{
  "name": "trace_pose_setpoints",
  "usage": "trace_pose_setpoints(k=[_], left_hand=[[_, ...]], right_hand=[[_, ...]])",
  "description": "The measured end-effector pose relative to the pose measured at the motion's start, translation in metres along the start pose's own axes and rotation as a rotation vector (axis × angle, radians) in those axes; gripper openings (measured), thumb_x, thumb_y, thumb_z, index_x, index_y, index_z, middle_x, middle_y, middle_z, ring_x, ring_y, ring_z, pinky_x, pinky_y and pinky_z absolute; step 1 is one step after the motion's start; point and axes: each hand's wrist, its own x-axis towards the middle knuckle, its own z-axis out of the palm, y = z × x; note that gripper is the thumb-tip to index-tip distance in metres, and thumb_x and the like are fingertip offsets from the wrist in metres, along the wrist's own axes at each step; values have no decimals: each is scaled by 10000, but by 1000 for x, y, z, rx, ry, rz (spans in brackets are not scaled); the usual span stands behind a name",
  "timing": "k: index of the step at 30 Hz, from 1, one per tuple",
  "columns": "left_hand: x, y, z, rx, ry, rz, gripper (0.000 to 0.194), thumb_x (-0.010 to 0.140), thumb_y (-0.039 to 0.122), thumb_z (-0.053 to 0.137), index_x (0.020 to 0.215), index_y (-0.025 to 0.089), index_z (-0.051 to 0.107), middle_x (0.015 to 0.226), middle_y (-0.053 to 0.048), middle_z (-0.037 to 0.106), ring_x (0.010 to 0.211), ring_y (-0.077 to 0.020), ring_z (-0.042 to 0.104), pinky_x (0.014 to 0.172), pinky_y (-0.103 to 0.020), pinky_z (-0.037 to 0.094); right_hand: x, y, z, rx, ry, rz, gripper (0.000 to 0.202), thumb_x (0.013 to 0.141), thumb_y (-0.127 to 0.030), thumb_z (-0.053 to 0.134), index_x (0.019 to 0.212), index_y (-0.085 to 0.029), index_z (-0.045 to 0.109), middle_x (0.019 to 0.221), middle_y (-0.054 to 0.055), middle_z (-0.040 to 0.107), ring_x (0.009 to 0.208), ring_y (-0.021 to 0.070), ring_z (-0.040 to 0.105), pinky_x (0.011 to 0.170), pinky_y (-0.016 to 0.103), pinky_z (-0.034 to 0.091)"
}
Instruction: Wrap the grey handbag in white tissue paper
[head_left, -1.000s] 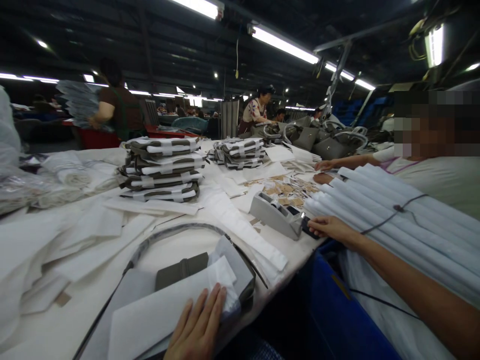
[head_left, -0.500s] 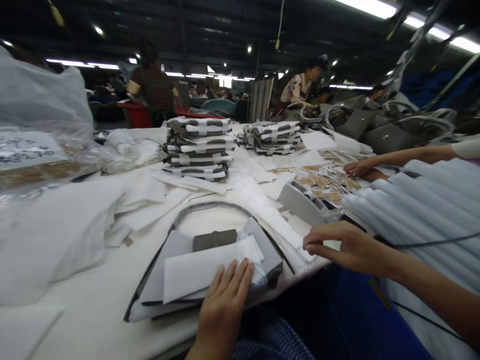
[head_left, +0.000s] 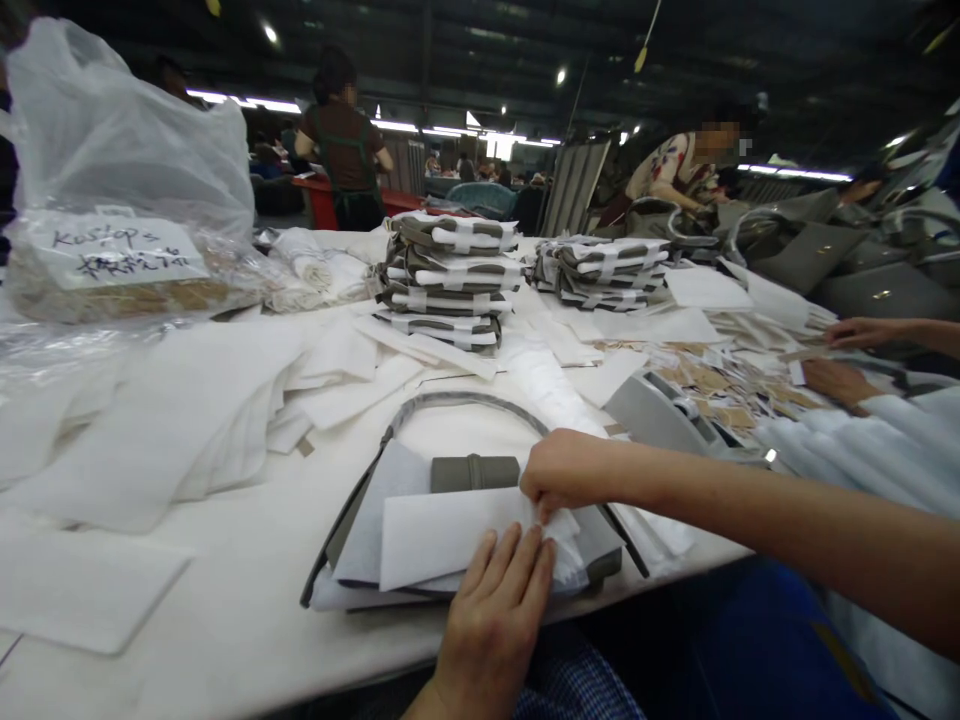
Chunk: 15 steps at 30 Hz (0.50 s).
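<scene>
A grey-brown handbag (head_left: 472, 474) lies flat on the white table, its wrapped handle (head_left: 457, 398) arching away from me. Thin pale wrapping sheet covers much of the bag's body, and a white padding strip (head_left: 442, 538) rests across it. My left hand (head_left: 496, 615) is open, its fingers flat on the strip's lower right part. At the strip's right end is my right hand (head_left: 574, 468), fingertips pinched together and pointing down close to the left fingers. Whatever the pinch may hold is hidden. A grey tape dispenser (head_left: 660, 412) stands beyond my right forearm.
Stacks of wrapped bags (head_left: 450, 285) stand at the back. Loose white sheets (head_left: 172, 430) cover the left side, with a labelled plastic bag (head_left: 124, 250) behind. Brown tags (head_left: 705, 385) lie scattered on the right, near another person's hands (head_left: 840, 380).
My right hand has moved left from beside the tape dispenser to the white strip on the handbag. My left hand stays flat on the strip. The view has turned slightly to the left.
</scene>
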Motion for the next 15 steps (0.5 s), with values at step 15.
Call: trace_pose_setpoints(k=[15], left_hand=[[7, 2, -2, 15, -32, -30, 466, 1056, 250, 232, 1140, 243, 691, 1296, 83, 663, 1133, -162, 633, 985, -301, 500]], right_hand=[[23, -14, -17, -123, -49, -42, 101, 696, -253, 832, 750, -182, 784, 698, 91, 739, 728, 237, 704, 623, 282, 441]])
